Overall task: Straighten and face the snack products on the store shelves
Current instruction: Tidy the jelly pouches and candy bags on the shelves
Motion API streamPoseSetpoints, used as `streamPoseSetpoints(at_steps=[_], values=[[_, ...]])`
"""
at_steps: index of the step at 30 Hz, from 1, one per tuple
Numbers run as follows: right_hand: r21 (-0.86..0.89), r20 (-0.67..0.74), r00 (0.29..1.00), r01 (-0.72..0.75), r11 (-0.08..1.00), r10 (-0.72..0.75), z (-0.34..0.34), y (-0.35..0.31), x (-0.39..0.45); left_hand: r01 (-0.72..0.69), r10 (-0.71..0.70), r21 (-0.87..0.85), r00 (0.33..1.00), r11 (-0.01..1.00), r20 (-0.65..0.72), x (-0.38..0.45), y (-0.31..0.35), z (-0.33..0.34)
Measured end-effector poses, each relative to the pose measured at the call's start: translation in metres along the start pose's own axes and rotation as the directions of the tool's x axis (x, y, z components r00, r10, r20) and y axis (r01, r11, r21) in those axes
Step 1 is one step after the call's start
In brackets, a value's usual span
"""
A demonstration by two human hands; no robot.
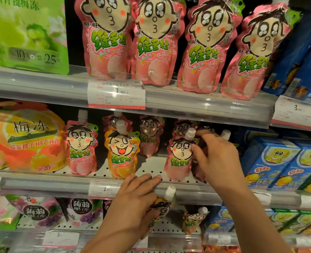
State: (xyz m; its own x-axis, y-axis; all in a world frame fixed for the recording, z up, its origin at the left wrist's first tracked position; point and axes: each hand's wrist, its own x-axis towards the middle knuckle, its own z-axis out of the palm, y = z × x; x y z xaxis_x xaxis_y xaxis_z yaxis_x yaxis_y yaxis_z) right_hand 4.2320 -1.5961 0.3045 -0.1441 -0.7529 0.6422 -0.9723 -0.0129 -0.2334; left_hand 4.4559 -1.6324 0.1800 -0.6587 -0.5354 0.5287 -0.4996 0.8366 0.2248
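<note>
While a green grape jelly bag (28,33) is standing at the far left of the upper shelf, four pink peach jelly pouches (154,41) are lining up beside it. On the middle shelf (151,170), an orange jelly bag (23,137), a pink pouch (81,148) and an orange pouch (121,154) are standing upright. The left hand (132,203) is gripping an orange spouted pouch (162,207) in front of the shelf edge, fingertips lying on it. The right hand (214,156) is pinching a pink spouted pouch (180,157) by its side, upright. Blue boxes (278,161) are sitting rightmost.
</note>
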Motion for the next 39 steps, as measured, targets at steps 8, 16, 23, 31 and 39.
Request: streamPoseSetpoints(at_steps=[8,16,23,31,39], values=[[0.255,-0.291,0.957,0.090,0.963,-0.012,-0.006,-0.008,-0.047,0.028,-0.027,-0.003,0.999,1.000,0.041,0.000,0.000,-0.002],[0.518,0.456,0.890,-0.277,0.810,0.013,0.022,-0.004,-0.113,-0.009,-0.005,0.123,0.993,0.992,0.116,-0.001,0.004,-0.003],[0.500,0.439,0.898,-0.225,0.836,-0.021,0.027,0.002,-0.125,-0.069,0.038,0.258,0.992,0.964,0.122,-0.005,0.019,0.003],[0.362,0.336,0.942,-0.119,0.925,-0.010,0.038,0.019,-0.149,0.096,-0.098,-0.016,0.985,0.995,-0.141,-0.029,0.049,0.019],[0.128,0.328,0.937,-0.166,0.978,0.116,0.069,0.027,-0.160,0.167,-0.154,0.083,0.978,0.982,-0.143,-0.044,0.047,0.043]])
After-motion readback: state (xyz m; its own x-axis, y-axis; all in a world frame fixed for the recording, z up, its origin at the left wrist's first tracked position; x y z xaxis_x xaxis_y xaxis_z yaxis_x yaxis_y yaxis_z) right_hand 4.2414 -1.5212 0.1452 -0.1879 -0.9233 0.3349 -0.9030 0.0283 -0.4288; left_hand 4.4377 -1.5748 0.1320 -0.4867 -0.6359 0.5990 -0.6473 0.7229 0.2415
